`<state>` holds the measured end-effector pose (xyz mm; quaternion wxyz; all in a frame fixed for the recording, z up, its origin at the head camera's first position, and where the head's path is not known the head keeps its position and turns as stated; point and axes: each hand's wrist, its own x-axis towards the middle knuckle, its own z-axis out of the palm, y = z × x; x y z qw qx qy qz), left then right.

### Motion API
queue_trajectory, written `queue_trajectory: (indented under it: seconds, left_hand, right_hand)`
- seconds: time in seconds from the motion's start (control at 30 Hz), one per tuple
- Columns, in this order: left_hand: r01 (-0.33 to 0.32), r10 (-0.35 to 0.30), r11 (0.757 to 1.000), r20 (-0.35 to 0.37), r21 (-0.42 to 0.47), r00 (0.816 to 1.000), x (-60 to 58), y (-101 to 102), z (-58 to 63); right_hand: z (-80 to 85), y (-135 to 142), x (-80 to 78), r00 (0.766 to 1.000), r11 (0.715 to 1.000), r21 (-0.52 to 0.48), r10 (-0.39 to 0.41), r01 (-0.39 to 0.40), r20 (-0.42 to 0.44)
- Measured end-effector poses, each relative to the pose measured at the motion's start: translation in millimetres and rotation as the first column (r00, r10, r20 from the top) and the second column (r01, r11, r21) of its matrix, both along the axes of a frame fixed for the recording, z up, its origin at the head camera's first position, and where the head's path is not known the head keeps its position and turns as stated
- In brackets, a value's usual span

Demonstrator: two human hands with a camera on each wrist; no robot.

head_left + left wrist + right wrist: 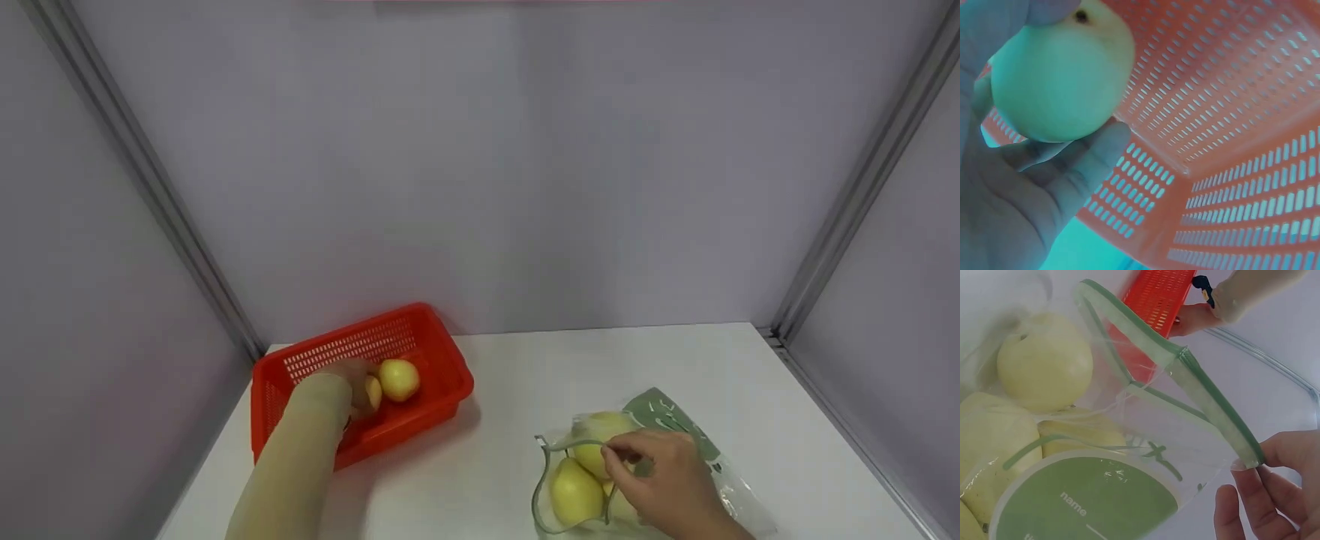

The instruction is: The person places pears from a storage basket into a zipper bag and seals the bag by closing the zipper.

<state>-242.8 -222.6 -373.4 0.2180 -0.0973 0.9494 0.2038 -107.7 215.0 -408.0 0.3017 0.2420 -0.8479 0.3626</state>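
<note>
Down inside the red plastic basket (431, 337), my left hand (351, 379) grips a yellow pear (1064, 79), its thumb on top and fingers curled beneath. Another pear (399, 379) lies just to the right of that hand in the basket. On the right side of the table, my right hand (667, 480) pinches the green-edged rim of a clear zip bag (1207, 394) between thumb and fingers. The bag's mouth gapes open, and several yellow pears (1044, 363) sit inside it. A green label printed with "name" (1084, 500) covers part of the bag's front.
The basket stands at the back left of the white table (495, 420), close to the rear wall (480, 187). Grey wall panels with metal corner posts (862, 172) enclose both sides. A beige sleeve (292, 457) covers the left forearm, which passes over the basket's front rim.
</note>
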Motion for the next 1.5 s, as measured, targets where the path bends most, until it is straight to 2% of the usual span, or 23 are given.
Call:
queue_trajectory:
  seconds: [0.07,0.17,0.23,0.4,0.5,0.6,0.7,0.8,0.87,0.93,1.0,1.1,1.23,1.33,1.5]
  left_hand:
    - [0.076,-0.079,0.996,-0.075,-0.04,0.994,-5.9,-4,-4.6]
    - [0.135,-0.143,0.989,-0.177,-0.058,0.974,-7.0,-6,-6.0]
    - [0.182,-0.201,0.979,-0.26,-0.095,0.944,-7.0,-5,-6.7]
    - [0.223,-0.24,0.971,-0.413,-0.088,0.879,-3.7,8,-0.8]
    - [0.247,-0.234,0.968,-0.48,-0.038,0.846,8.1,24,5.7]
    - [0.268,-0.217,0.963,-0.534,0.018,0.817,24.7,41,5.0]
    - [0.321,-0.228,0.945,-0.578,0.061,0.783,42.6,59,-4.4]
    - [0.4,-0.251,0.91,-0.62,0.111,0.744,59.3,77,-18.1]
    - [0.434,-0.246,0.887,-0.631,0.16,0.736,69.1,88,-26.7]
    - [0.457,-0.232,0.868,-0.653,0.195,0.721,76.0,98,-34.5]
    - [0.461,-0.213,0.86,-0.666,0.221,0.715,81.0,106,-41.7]
    - [0.48,-0.202,0.845,-0.693,0.234,0.693,84.4,120,-53.2]
    - [0.512,-0.214,0.819,-0.688,0.261,0.693,88.3,143,-68.0]
    - [0.524,-0.218,0.798,-0.669,0.296,0.71,90.9,162,-78.2]
    - [0.537,-0.208,0.767,-0.655,0.352,0.726,91.3,189,-90.6]
  right_hand:
    - [0.5,0,-2.7,1.0,1.0,0.009,-0.018,0.018,0.025]
    - [1.4,-2,-5.7,0.994,0.998,0.023,-0.055,0.054,0.094]
    - [2.8,-4,-7.8,0.986,0.997,0.025,-0.08,0.077,0.149]
    - [11.3,-4,-18.0,0.966,0.992,0.023,-0.13,0.128,0.223]
    - [15.6,-3,-24.5,0.966,0.99,0.03,-0.143,0.14,0.216]
    - [16.9,-3,-27.9,0.966,0.99,0.032,-0.14,0.137,0.215]
    - [16.3,-3,-28.4,0.964,0.989,0.038,-0.145,0.14,0.221]
    - [15.2,-3,-28.1,0.964,0.989,0.044,-0.147,0.141,0.222]
    - [14.3,-3,-28.8,0.964,0.989,0.049,-0.149,0.142,0.221]
    - [13.2,-3,-30.3,0.964,0.99,0.049,-0.143,0.135,0.224]
    - [12.0,-4,-31.7,0.963,0.99,0.05,-0.139,0.131,0.23]
    - [10.5,-5,-33.2,0.961,0.99,0.055,-0.139,0.13,0.238]
    - [9.0,-5,-34.4,0.956,0.988,0.07,-0.153,0.14,0.249]
    - [8.5,-6,-35.5,0.955,0.987,0.074,-0.159,0.145,0.252]
    - [9.4,-5,-38.3,0.958,0.988,0.068,-0.148,0.136,0.244]
